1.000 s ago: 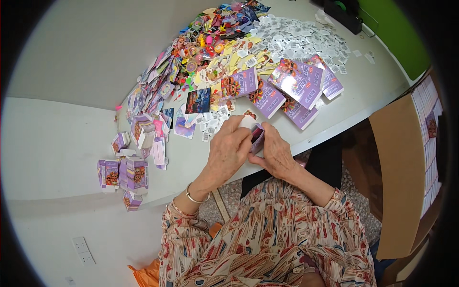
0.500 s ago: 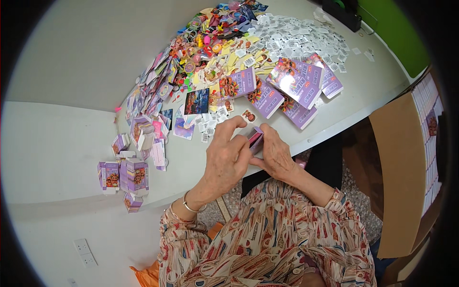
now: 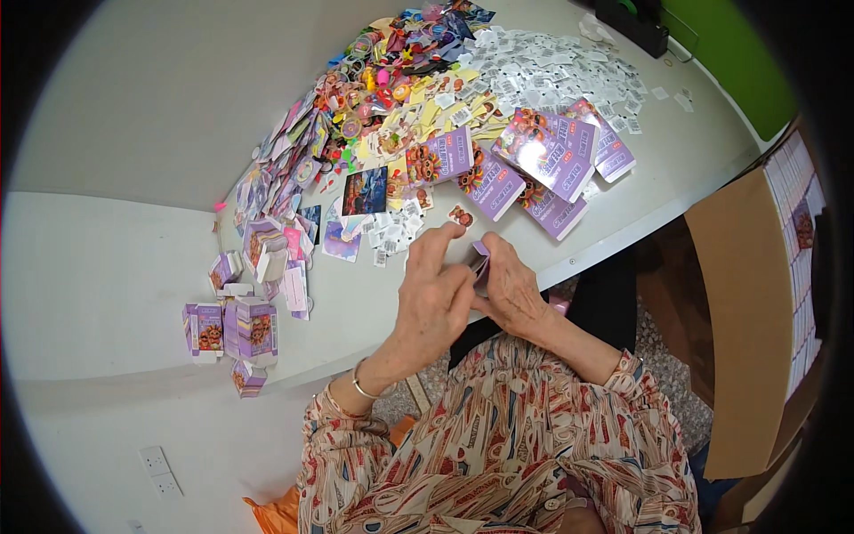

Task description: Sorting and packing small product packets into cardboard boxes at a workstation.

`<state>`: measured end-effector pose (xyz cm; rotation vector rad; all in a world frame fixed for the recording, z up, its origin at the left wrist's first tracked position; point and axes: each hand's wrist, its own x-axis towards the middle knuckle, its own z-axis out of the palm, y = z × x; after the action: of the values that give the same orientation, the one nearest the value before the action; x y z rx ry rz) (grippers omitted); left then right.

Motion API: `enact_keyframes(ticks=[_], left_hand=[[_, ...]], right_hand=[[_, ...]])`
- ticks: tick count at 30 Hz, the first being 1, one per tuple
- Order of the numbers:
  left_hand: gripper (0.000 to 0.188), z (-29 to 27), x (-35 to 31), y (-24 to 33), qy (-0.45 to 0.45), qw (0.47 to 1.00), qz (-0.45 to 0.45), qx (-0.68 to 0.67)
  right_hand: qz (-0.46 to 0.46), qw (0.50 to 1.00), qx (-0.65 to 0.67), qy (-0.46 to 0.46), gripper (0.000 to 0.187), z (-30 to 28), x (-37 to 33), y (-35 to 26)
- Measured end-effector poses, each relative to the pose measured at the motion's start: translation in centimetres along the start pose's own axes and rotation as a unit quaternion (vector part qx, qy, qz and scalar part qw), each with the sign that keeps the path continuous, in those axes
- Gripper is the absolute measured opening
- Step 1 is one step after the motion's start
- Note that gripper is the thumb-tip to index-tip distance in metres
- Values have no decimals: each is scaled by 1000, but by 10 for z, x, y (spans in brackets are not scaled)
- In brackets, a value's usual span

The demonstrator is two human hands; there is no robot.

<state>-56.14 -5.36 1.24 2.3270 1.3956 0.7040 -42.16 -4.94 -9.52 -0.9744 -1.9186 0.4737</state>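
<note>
A small purple card box [image 3: 480, 254] stands upright between my hands at the table's front edge, its flap up and its dark opening facing me. My right hand [image 3: 514, 289] wraps its right side, thumb below. Against the left side press the curled fingers of my left hand [image 3: 431, 289]; its index finger stretches away, the tip close to a small cartoon sticker [image 3: 461, 215]. What lies inside the box is hidden. Beyond my hands lie several finished-looking purple boxes [image 3: 498, 191], overlapping, beside a dark picture card [image 3: 365, 191].
Heaps of small toys [image 3: 374, 80], yellow stickers [image 3: 436, 111] and white barcode labels [image 3: 551, 71] cover the back of the table. Folded purple cartons [image 3: 249, 325] stand at the left. A large cardboard box [image 3: 738, 329] is on the right, near a black tape dispenser [image 3: 632, 27].
The pink content seen in the box's opening no longer shows. My left hand has shifted slightly right and down, its index finger still stretched out. My right hand stays nearly in place.
</note>
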Motion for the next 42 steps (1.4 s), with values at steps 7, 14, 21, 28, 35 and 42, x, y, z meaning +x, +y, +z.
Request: enact_keyframes(ticks=[7,14,21,28,35,42], left_hand=[[6,6,-5,11,25,999,-33,-24],[4,8,3,2,30,995,-28,87],[6,4,12,0,-7,996,-1,86],[7,6,13,-6,5,997,3,78],[6,8,12,-7,-4,996,9,91],[13,0,4,-9,33,997,11,74]], right_hand=[[4,1000,12,-6,93,-1,-1,0],[1,1000,30,-7,97,-1,-1,-1],[0,1000,30,4,91,-1,-1,0],[16,999,31,1,89,-1,1,0],[4,1000,14,13,95,0,-1,2],[-15,1000,11,-4,89,-5,8,-2]])
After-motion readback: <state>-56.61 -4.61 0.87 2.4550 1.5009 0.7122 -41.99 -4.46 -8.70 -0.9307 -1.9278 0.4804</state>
